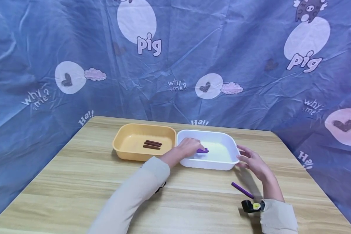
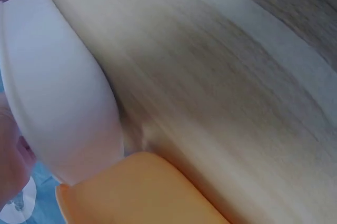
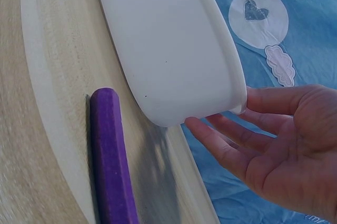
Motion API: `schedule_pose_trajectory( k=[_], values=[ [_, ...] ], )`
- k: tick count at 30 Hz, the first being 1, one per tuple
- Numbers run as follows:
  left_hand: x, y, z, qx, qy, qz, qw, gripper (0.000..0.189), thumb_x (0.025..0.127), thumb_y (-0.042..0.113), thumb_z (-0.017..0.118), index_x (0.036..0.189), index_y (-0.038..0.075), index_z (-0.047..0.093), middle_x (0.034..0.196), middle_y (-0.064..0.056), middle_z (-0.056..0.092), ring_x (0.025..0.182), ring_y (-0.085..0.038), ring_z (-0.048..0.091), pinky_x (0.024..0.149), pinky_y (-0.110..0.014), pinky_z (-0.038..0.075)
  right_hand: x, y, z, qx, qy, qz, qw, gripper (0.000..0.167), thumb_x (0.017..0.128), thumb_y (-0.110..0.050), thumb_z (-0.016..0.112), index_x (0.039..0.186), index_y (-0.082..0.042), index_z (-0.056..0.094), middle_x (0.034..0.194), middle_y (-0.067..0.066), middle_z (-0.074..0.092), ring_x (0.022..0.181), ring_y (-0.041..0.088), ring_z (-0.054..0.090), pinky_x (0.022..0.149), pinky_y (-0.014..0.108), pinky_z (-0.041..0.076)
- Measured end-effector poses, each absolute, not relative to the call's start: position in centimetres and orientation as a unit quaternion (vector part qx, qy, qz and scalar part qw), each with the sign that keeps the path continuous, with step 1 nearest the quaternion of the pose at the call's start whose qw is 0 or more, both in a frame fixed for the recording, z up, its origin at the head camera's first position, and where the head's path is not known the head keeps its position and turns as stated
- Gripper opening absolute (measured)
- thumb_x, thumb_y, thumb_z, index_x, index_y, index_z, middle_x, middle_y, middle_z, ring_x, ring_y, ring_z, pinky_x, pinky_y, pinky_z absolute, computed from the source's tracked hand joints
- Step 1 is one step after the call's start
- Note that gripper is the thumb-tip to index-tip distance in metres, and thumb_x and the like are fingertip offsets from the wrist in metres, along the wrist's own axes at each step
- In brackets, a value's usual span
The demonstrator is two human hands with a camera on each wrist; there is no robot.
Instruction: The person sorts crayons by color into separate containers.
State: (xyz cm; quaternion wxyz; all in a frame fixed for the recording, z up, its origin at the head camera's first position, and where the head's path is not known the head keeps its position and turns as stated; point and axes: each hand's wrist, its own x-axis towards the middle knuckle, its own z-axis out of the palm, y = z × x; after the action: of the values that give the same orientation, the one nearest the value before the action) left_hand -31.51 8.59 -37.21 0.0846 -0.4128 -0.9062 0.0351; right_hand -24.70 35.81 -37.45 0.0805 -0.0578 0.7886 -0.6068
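Note:
My left hand [image 1: 188,147] reaches into the left side of the white plastic tray [image 1: 204,164], its fingers on purple crayons [image 1: 201,150] close to the tray floor. In the left wrist view, part of that hand [image 2: 10,155] shows beyond the tray wall, and the crayons are hidden. At the tray's right end, my right hand [image 1: 253,162] grips the edge, thumb at the rim and fingers [image 3: 221,142] against the outside wall. Another purple crayon [image 1: 242,190] lies loose on the table, below the right hand; its blunt end and flat sides show in the right wrist view.
Left of the white tray, and right up against it, stands a yellow-orange tray [image 1: 128,156] holding brown crayons [image 1: 152,147]. Both rest on a wood-grain table [image 1: 76,185]. A blue printed cloth [image 1: 163,97] hangs behind the table and along its sides.

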Motion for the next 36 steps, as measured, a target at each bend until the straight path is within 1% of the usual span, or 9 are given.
schedule_pose_trajectory(
  k=[5,11,17,21,25,29,32,36],
  values=[
    [-31.8,8.9,-37.7,-0.403,-0.911,0.042,0.074,0.040,0.088,0.005,0.057,0.113,0.034,0.067,0.087,0.005,0.064,0.069,-0.010,0.053,0.056,-0.022,0.045,-24.7,35.8,-37.4,-0.059,0.791,-0.604,0.080,0.059,0.094,-0.004,0.046,0.141,0.011,0.013,0.135,0.040,0.024,0.100,0.019,0.055,0.086,0.036,0.048],
    [-32.3,9.2,-38.1,-0.391,-0.917,0.045,0.055,0.041,0.085,0.006,0.059,0.114,0.035,0.066,0.093,0.005,0.065,0.073,-0.010,0.054,0.060,-0.022,0.046,-24.7,35.8,-37.4,-0.060,0.789,-0.606,0.080,0.059,0.094,-0.003,0.046,0.141,0.011,0.013,0.135,0.040,0.023,0.100,0.019,0.056,0.086,0.036,0.048],
    [-32.7,9.4,-38.3,-0.385,-0.920,0.061,0.043,0.040,0.087,0.008,0.058,0.113,0.037,0.066,0.096,0.006,0.065,0.079,-0.011,0.056,0.065,-0.023,0.046,-24.7,35.7,-37.4,-0.061,0.786,-0.610,0.082,0.060,0.093,-0.003,0.046,0.141,0.011,0.012,0.135,0.040,0.023,0.098,0.016,0.056,0.085,0.036,0.048],
    [-32.6,9.4,-38.3,-0.380,-0.922,0.060,0.040,0.042,0.088,0.005,0.056,0.111,0.038,0.066,0.095,0.007,0.064,0.079,-0.010,0.055,0.064,-0.023,0.046,-24.7,35.7,-37.4,-0.063,0.784,-0.611,0.084,0.061,0.094,-0.003,0.046,0.141,0.012,0.011,0.135,0.041,0.021,0.096,0.013,0.056,0.084,0.035,0.049],
    [-32.5,9.1,-38.1,-0.377,-0.925,0.045,0.036,0.042,0.088,0.005,0.054,0.110,0.038,0.067,0.096,0.008,0.064,0.081,-0.009,0.055,0.064,-0.022,0.045,-24.7,35.6,-37.4,-0.061,0.784,-0.612,0.086,0.061,0.094,-0.004,0.046,0.141,0.011,0.011,0.135,0.040,0.022,0.096,0.013,0.056,0.084,0.034,0.049],
    [-32.5,8.6,-37.8,-0.382,-0.923,0.021,0.040,0.036,0.088,0.008,0.056,0.109,0.035,0.069,0.095,0.007,0.064,0.082,-0.010,0.057,0.064,-0.023,0.046,-24.8,35.6,-37.5,-0.057,0.786,-0.609,0.086,0.060,0.093,-0.003,0.046,0.141,0.011,0.012,0.135,0.040,0.023,0.098,0.016,0.056,0.085,0.035,0.048],
    [-32.5,8.4,-37.5,-0.389,-0.920,0.013,0.043,0.030,0.088,0.014,0.060,0.111,0.032,0.068,0.094,0.007,0.064,0.083,-0.010,0.057,0.064,-0.023,0.046,-24.8,35.8,-37.5,-0.056,0.787,-0.608,0.086,0.060,0.093,-0.003,0.046,0.141,0.010,0.013,0.135,0.039,0.023,0.099,0.018,0.056,0.085,0.036,0.048],
    [-32.0,8.2,-36.7,-0.403,-0.914,-0.001,0.053,0.027,0.088,0.022,0.063,0.113,0.029,0.067,0.095,0.007,0.063,0.086,-0.010,0.057,0.065,-0.022,0.046,-24.8,35.9,-37.5,-0.058,0.785,-0.611,0.087,0.060,0.094,-0.004,0.046,0.142,0.010,0.012,0.135,0.039,0.022,0.099,0.017,0.056,0.085,0.035,0.048]
  ],
)
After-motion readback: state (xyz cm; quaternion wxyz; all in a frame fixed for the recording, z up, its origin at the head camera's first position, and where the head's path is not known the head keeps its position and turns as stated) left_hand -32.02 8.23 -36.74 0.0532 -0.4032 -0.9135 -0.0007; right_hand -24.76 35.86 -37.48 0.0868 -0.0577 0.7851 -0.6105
